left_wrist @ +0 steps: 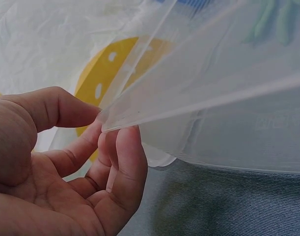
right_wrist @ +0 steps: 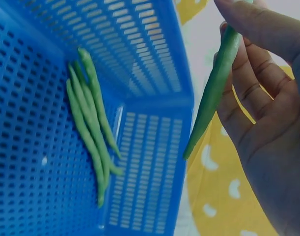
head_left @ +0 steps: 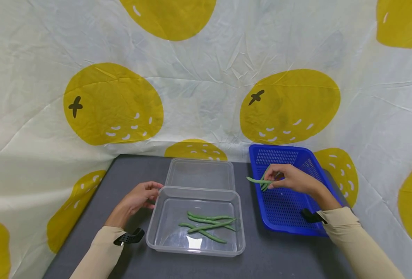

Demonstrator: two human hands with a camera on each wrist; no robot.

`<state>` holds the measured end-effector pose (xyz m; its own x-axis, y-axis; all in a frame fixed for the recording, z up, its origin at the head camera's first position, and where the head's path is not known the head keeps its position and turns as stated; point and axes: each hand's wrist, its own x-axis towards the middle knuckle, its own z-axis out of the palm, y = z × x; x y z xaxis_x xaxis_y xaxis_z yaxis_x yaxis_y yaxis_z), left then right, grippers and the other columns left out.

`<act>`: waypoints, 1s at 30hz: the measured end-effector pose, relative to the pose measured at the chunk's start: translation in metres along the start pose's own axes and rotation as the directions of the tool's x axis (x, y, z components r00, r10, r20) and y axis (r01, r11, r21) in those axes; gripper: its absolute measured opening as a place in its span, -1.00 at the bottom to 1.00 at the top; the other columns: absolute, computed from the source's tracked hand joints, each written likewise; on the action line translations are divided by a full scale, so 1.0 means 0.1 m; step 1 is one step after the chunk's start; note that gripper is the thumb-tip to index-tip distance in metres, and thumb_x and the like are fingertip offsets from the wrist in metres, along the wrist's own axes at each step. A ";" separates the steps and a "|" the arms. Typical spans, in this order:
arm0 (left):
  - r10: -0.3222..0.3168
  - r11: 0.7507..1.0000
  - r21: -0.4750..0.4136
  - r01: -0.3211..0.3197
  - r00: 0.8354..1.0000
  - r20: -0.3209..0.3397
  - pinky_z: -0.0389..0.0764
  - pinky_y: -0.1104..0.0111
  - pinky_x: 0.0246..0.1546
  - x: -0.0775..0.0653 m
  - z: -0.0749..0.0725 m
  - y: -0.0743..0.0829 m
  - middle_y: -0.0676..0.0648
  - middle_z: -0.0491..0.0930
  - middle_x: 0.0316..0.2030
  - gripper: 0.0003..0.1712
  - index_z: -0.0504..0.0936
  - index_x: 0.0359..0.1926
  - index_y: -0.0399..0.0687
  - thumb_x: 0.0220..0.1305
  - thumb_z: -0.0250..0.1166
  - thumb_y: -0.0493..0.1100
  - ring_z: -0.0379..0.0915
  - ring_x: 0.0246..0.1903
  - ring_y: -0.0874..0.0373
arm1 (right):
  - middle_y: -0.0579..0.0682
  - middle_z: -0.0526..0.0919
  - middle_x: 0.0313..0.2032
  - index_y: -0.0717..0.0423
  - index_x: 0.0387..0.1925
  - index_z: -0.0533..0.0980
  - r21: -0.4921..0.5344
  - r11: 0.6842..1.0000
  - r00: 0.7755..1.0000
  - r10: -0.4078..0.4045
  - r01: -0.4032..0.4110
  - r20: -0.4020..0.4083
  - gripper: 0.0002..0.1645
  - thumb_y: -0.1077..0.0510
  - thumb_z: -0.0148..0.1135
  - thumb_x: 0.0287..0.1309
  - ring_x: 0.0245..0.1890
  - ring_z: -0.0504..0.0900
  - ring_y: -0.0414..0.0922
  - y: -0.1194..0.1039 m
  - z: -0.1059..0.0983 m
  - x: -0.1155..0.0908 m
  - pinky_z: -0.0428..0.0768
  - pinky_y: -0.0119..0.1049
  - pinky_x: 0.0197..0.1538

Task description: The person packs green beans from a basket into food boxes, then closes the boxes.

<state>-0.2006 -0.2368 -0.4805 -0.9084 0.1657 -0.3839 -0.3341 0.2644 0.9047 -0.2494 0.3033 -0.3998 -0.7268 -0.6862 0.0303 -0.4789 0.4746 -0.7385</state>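
Observation:
My left hand (head_left: 139, 199) is at the back left corner of a clear plastic container (head_left: 151, 248), its thumb and fingers (left_wrist: 130, 152) pinching the rim in the left wrist view. Several green beans (head_left: 212, 225) lie crossed on the container's floor. Over the blue basket (head_left: 266, 221), my right hand (head_left: 293, 180) pinches a single green bean (right_wrist: 213, 93) between thumb and fingers. That bean points left in the head view. Beneath it, several more green beans (right_wrist: 87, 120) lie bunched in the basket, partly hidden by the hand in the head view.
Behind the container lies a flat clear lid (head_left: 199, 174). Both containers stand on a dark grey table (head_left: 129, 267), the basket to the right. A white cloth with yellow fruit prints (head_left: 206, 104) hangs behind the table and along its sides.

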 end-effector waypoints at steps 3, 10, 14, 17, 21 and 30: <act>0.009 1.000 0.003 -0.009 1.000 0.003 0.66 0.24 -0.36 0.01 0.00 0.00 -0.21 0.58 -0.18 -0.55 0.49 0.24 -0.32 0.37 0.16 -0.25 0.50 -0.31 0.11 | 0.01 0.71 -0.25 -0.06 -0.15 0.61 -0.006 1.000 1.000 -0.022 0.022 0.005 -0.75 0.23 0.45 0.15 -0.25 0.68 -0.12 -0.04 0.05 0.04 0.66 -0.27 -0.12; 0.018 1.000 0.003 -0.018 1.000 0.000 0.66 0.23 -0.38 0.01 0.01 0.00 -0.23 0.59 -0.18 -0.55 0.49 0.22 -0.32 0.35 0.16 -0.26 0.51 -0.31 0.10 | -0.09 0.70 -0.26 -0.08 -0.17 0.62 -0.017 0.999 0.999 -0.034 0.034 0.012 -0.76 0.21 0.46 0.14 -0.24 0.66 -0.17 -0.17 0.17 0.15 0.65 -0.23 -0.10; 0.014 1.000 0.002 -0.014 1.000 -0.002 0.66 0.23 -0.36 0.01 0.01 0.00 -0.25 0.60 -0.13 -0.54 0.48 0.23 -0.32 0.35 0.16 -0.25 0.53 -0.28 0.09 | -0.11 0.69 -0.26 -0.04 -0.16 0.63 -0.008 0.997 0.997 -0.075 0.075 0.032 -0.79 0.21 0.44 0.17 -0.25 0.65 -0.17 -0.24 0.24 0.21 0.66 -0.22 -0.11; 0.015 1.000 0.003 -0.015 1.000 -0.001 0.66 0.24 -0.36 0.02 0.01 -0.01 -0.26 0.60 -0.11 -0.54 0.48 0.24 -0.32 0.36 0.16 -0.24 0.54 -0.27 0.09 | -0.04 0.68 -0.25 -0.02 -0.16 0.64 -0.003 0.993 0.992 -0.118 0.118 0.035 -0.79 0.21 0.45 0.16 -0.27 0.64 -0.16 -0.30 0.28 0.25 0.66 -0.23 -0.14; 0.018 1.000 0.001 -0.018 1.000 0.000 0.66 0.24 -0.37 0.02 0.02 -0.02 -0.26 0.60 -0.10 -0.54 0.48 0.24 -0.32 0.36 0.17 -0.24 0.54 -0.28 0.10 | 0.01 0.67 -0.24 0.00 -0.17 0.65 -0.007 0.991 0.990 -0.136 0.136 0.042 -0.79 0.20 0.45 0.15 -0.26 0.63 -0.15 -0.38 0.34 0.29 0.65 -0.24 -0.14; 0.024 1.000 0.004 -0.024 1.000 -0.002 0.66 0.22 -0.37 0.01 0.02 -0.06 -0.23 0.59 -0.13 -0.54 0.48 0.24 -0.31 0.36 0.17 -0.23 0.50 -0.29 0.10 | -0.08 0.67 -0.20 -0.07 -0.14 0.64 0.018 0.986 0.982 -0.169 0.168 0.082 -0.76 0.19 0.45 0.16 -0.24 0.64 -0.17 -0.43 0.51 0.38 0.66 -0.24 -0.13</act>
<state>-0.1987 -0.2359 -0.4865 -0.9167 0.1700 -0.3617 -0.3113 0.2637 0.9130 -0.2312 0.2290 -0.4011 -0.5929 -0.7991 0.0994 -0.5851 0.3426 -0.7351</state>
